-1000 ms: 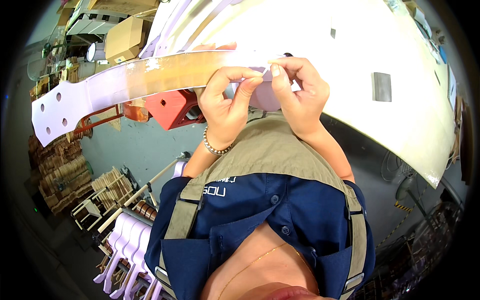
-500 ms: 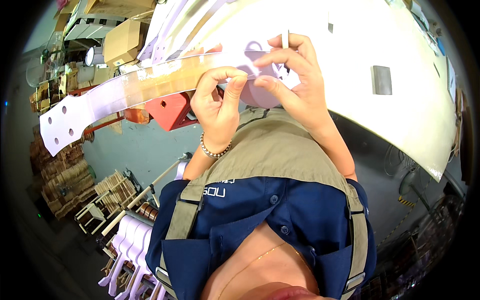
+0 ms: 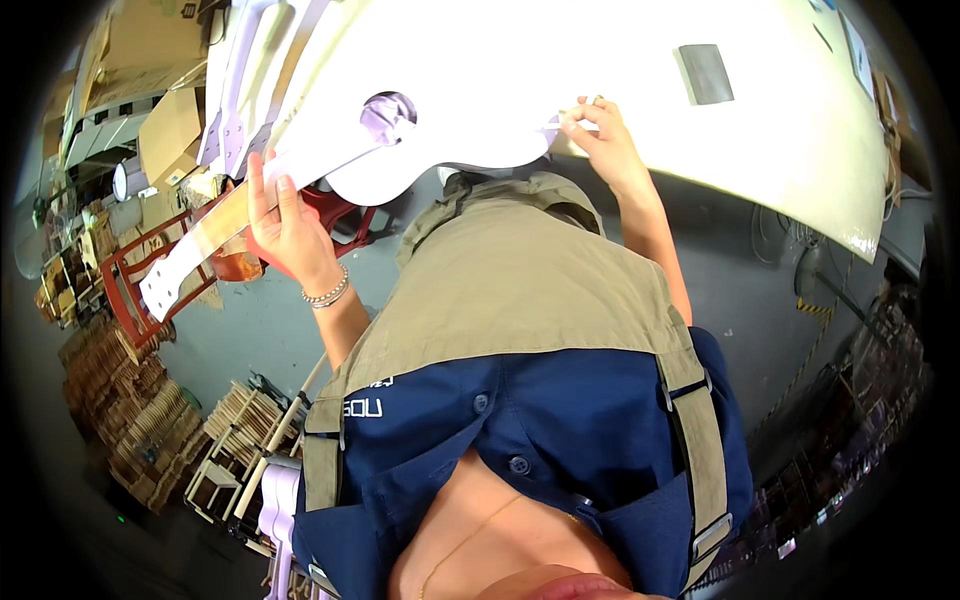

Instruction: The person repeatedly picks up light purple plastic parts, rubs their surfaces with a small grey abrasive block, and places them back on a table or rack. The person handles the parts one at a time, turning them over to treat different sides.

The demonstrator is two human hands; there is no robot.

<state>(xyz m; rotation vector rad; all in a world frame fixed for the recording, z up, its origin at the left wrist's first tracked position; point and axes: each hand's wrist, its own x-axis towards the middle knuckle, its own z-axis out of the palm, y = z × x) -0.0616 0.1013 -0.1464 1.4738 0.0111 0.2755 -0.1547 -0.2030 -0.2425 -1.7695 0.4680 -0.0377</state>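
A pale lilac ukulele [image 3: 355, 185] lies at the near table edge, its neck reaching out to the lower left. Clear or tan tape covers part of the neck, and the headstock [image 3: 160, 287] has several holes. Crumpled purple material [image 3: 388, 118] shows in the soundhole. My left hand [image 3: 290, 230] holds the neck, with two digits extended across it and the others hidden. At the body's tail end, my right hand [image 3: 605, 140] pinches a small thin white piece [image 3: 552, 126], too washed out to tell its kind.
A dark grey block [image 3: 706, 74] lies on the white table [image 3: 790, 150]. Other lilac necks [image 3: 235, 100] are at the back left, near cardboard boxes [image 3: 170, 135]. A red frame [image 3: 125, 290] and wooden parts [image 3: 140, 420] stand left, with lilac instruments [image 3: 280, 505] below.
The ukulele has turned, exposing its front and soundhole. My left hand has slid along the neck toward the headstock; my right hand has moved away from it to the tail end.
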